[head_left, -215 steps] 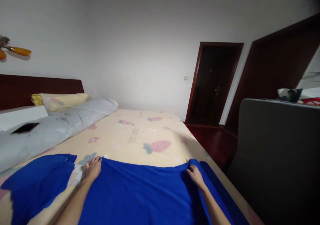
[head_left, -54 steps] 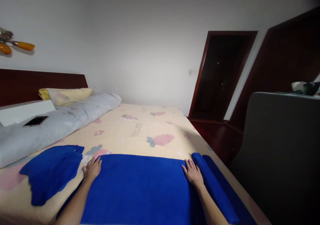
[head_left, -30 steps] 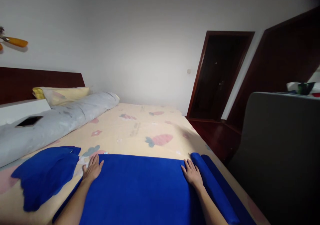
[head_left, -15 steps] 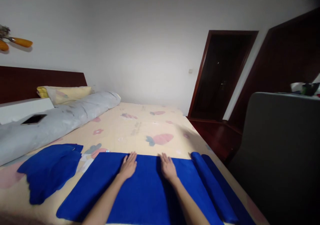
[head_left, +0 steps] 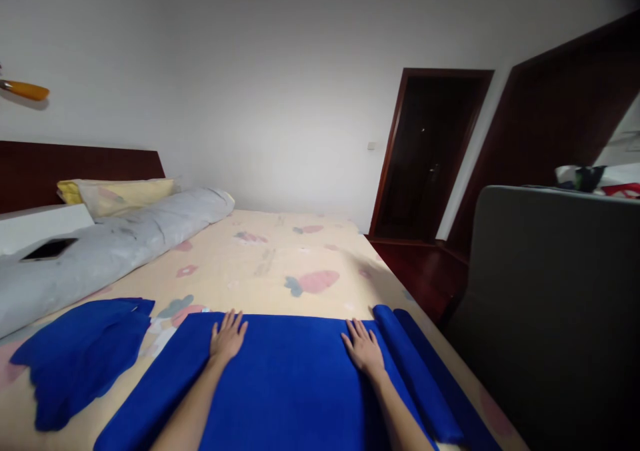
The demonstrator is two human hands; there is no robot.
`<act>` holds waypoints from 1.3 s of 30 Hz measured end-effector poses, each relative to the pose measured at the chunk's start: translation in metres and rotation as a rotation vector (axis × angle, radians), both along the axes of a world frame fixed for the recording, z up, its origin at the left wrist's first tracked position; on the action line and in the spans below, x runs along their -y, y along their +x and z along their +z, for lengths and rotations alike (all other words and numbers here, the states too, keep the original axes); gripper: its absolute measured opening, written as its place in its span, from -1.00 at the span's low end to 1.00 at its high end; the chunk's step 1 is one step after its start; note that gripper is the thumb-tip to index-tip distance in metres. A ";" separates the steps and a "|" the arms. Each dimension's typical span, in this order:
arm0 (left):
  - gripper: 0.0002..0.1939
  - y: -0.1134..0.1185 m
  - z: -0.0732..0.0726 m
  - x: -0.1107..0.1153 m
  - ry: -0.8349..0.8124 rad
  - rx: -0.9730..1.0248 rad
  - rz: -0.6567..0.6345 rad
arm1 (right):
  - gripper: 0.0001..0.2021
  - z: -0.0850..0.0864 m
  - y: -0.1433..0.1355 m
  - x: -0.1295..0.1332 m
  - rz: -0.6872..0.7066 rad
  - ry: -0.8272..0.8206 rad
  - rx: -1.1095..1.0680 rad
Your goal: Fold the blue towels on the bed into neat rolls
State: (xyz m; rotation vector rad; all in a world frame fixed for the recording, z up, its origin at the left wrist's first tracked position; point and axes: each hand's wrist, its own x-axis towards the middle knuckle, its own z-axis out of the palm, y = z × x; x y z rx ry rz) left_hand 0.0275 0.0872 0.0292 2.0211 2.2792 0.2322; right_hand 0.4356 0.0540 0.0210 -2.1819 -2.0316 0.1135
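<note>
A blue cloth (head_left: 290, 384) lies spread flat on the patterned bed sheet (head_left: 280, 271). My left hand (head_left: 228, 337) rests palm down near its far edge, left of the middle, with fingers apart. Near the right end of that edge my right hand (head_left: 364, 348) lies flat, its fingers spread too. Neither hand grips anything. Just right of the spread cloth is a blue roll (head_left: 420, 377), with another long blue piece (head_left: 447, 377) beside it. A crumpled blue cloth (head_left: 85, 357) sits at the left.
A long grey bolster (head_left: 135, 237) lies along the left, with a phone (head_left: 49, 249) on it and a yellow pillow (head_left: 125, 194) behind. The dark headboard (head_left: 80, 171) stands at the left. A dark grey panel (head_left: 555, 304) rises at the right, beside the bed.
My hands have moved apart over the cloth, the left one to the left and the right one to the right. The view has shifted slightly to the right.
</note>
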 end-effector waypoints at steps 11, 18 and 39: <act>-0.42 -0.145 -0.017 0.018 0.109 -0.020 0.339 | -0.37 -0.013 0.042 0.002 -0.033 0.058 0.066; -0.32 -0.085 -0.003 0.024 0.184 -0.127 0.243 | -0.42 -0.003 0.013 0.013 -0.093 0.224 0.162; -0.34 -0.075 -0.051 0.120 0.037 0.005 0.140 | -0.36 -0.019 0.000 0.108 0.106 0.083 -0.075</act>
